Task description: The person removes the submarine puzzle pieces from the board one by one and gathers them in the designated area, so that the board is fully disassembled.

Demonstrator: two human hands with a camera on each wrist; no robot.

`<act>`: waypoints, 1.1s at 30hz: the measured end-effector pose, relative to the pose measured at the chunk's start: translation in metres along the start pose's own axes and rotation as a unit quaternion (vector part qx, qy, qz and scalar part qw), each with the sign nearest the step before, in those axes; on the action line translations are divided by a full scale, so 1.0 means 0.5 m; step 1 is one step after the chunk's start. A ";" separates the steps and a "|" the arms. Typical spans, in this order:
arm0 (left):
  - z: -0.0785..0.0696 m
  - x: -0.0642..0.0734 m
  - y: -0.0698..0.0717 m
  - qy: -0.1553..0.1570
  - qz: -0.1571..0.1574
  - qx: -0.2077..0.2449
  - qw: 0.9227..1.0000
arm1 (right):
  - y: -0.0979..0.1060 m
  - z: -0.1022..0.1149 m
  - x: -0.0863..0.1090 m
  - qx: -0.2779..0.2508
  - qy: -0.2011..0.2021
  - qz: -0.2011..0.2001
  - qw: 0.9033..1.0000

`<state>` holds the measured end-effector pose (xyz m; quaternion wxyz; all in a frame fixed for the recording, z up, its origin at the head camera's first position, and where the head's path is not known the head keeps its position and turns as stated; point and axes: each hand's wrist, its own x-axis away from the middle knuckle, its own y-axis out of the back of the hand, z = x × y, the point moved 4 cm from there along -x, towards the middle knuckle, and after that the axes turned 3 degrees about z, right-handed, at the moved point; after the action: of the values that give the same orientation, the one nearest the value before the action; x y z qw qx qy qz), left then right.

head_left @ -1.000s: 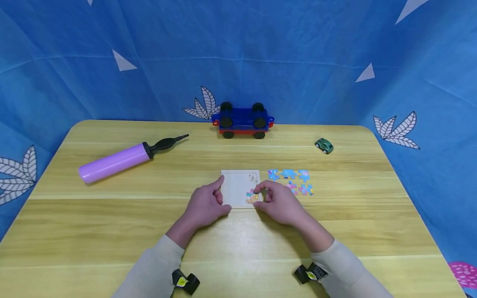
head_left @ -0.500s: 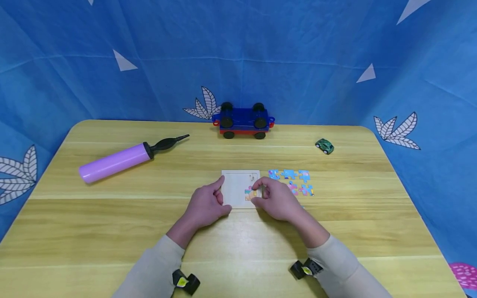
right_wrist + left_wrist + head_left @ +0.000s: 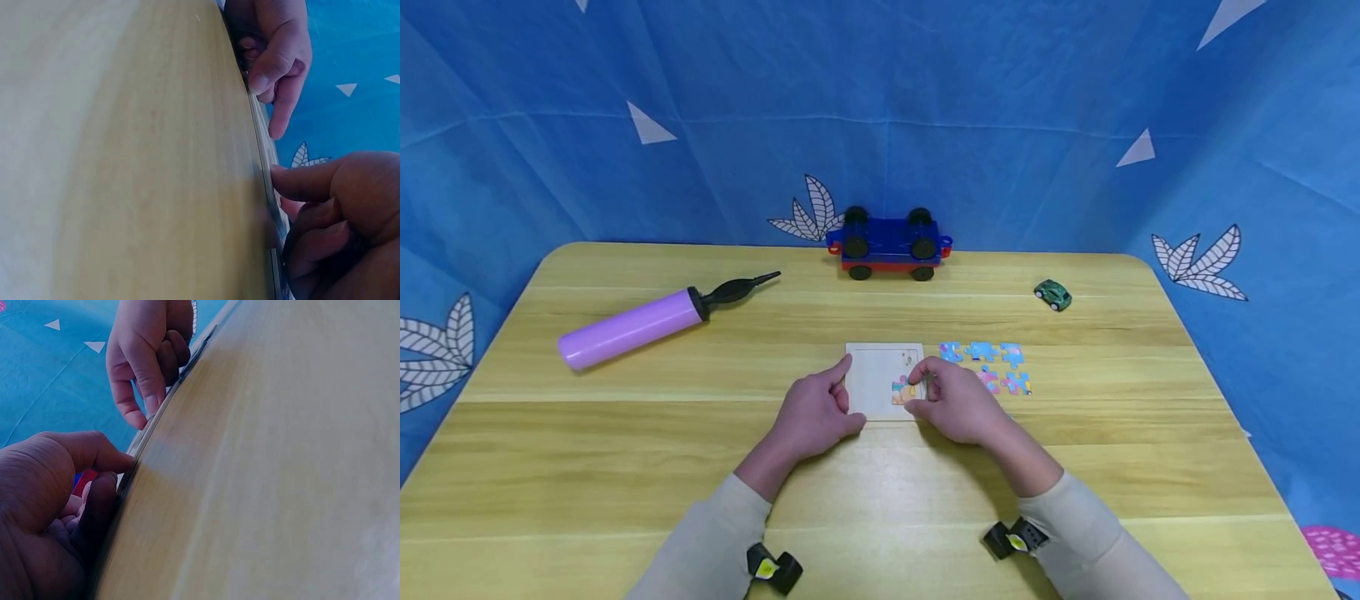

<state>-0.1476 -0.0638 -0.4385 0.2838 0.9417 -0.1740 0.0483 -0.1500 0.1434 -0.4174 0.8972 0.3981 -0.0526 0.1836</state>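
Note:
A pale square puzzle board (image 3: pixel 871 377) lies flat on the table in the head view. My left hand (image 3: pixel 815 413) holds its left side, index finger along the edge and thumb at the near corner. A colourful jigsaw piece (image 3: pixel 900 392) sits on the board's right part. My right hand (image 3: pixel 958 402) pinches it between thumb and index finger, the hand covering part of the board's right edge. Both wrist views look low along the tabletop; the left wrist view has the left thumb (image 3: pixel 112 450) at the board's edge, and the piece is hidden there.
Several loose jigsaw pieces (image 3: pixel 981 351) lie right of the board, some partly behind the right hand. A purple hand pump (image 3: pixel 632 327) lies at the left, a blue toy wagon (image 3: pixel 891 242) at the back edge, and a small green toy car (image 3: pixel 1053 294) at the back right.
My right hand has shifted slightly left and away from me over the board, and the pinched jigsaw piece has moved a little the same way. The left hand stays put.

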 end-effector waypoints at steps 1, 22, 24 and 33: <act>0.000 0.000 0.000 0.000 -0.001 -0.001 1.000 | 0.000 0.001 0.001 -0.001 -0.001 0.002 1.000; 0.000 0.004 0.002 -0.017 -0.003 -0.002 1.000 | 0.035 -0.039 0.059 -0.049 0.034 -0.012 0.998; 0.000 0.004 0.002 -0.018 -0.003 -0.003 1.000 | 0.041 -0.047 0.067 -0.059 0.029 -0.012 0.998; 0.001 0.004 0.002 -0.019 -0.004 0.000 1.000 | 0.065 -0.084 0.096 -0.090 0.034 -0.017 0.995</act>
<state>-0.1461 -0.0655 -0.4380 0.2807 0.9431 -0.1756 0.0292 -0.1199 0.2080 -0.4117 0.9338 0.3099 -0.0314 0.1762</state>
